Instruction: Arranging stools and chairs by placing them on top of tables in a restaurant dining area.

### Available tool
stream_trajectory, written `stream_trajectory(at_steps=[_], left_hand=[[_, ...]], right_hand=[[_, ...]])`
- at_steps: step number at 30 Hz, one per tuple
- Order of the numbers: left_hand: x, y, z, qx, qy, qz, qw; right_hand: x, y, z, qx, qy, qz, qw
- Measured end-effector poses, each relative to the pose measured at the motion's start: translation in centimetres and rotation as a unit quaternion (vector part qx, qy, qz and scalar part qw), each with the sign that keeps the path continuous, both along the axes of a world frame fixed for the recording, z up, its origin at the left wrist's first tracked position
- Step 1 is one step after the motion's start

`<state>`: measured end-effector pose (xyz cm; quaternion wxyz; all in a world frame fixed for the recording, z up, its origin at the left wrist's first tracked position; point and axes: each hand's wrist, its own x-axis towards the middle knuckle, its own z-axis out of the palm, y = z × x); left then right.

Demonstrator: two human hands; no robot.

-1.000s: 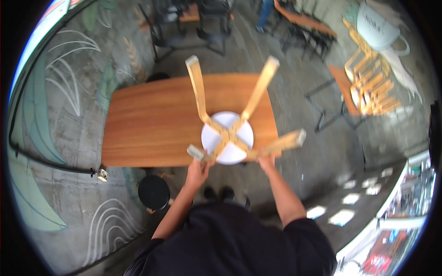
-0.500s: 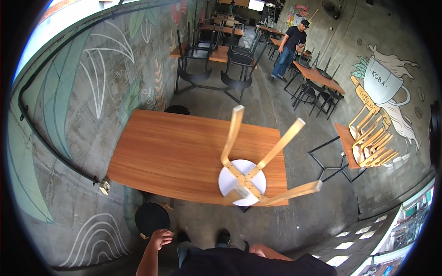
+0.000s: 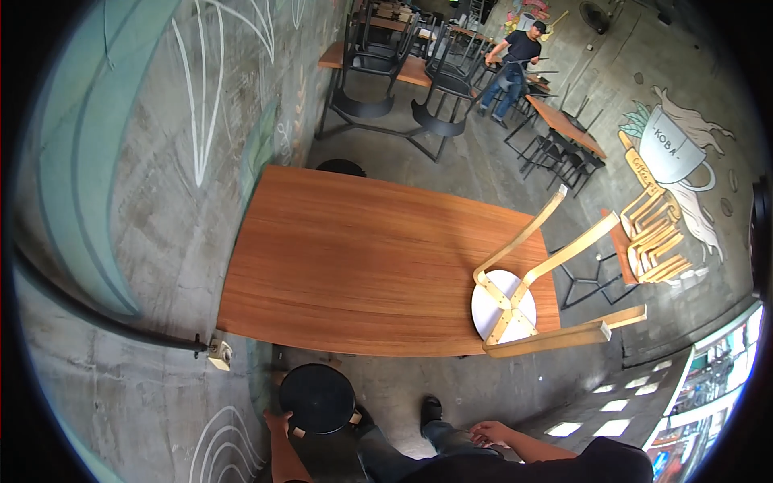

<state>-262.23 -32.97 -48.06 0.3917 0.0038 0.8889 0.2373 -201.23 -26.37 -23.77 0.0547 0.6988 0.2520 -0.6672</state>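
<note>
1. Black stool (image 3: 316,398): quantity one, upright on the floor (image 3: 394,377), just right of the left grip (image 3: 278,423).
2. Left grip: appears to touch the seat rim, presumably because the overhang offers purchase; pinching cannot be told.
3. Right grip (image 3: 491,435): loosely curled, nothing visibly held; full closure cannot be told.
4. Table (image 3: 370,266): quantity one, ahead of both grips.
5. White-seated stool (image 3: 504,304): quantity one, four legs, ahead of the right grip; inverted on the table, probably for stable bearing.
</note>
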Motion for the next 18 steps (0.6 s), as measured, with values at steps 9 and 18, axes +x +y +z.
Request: stream_trajectory(at_steps=[9, 18], left_hand=[[-0.9, 2.3, -9.3, 0.077, -0.083, -0.094, 0.989], [0.6, 2.5, -12.8, 0.068, 0.04, -0.088, 0.993]], right_hand=[[1.6, -4.7, 2.3, 0.013, -0.088, 0.065, 0.994], [4.4, -6.7, 1.2, 0.004, -0.088, -0.033, 0.996]])
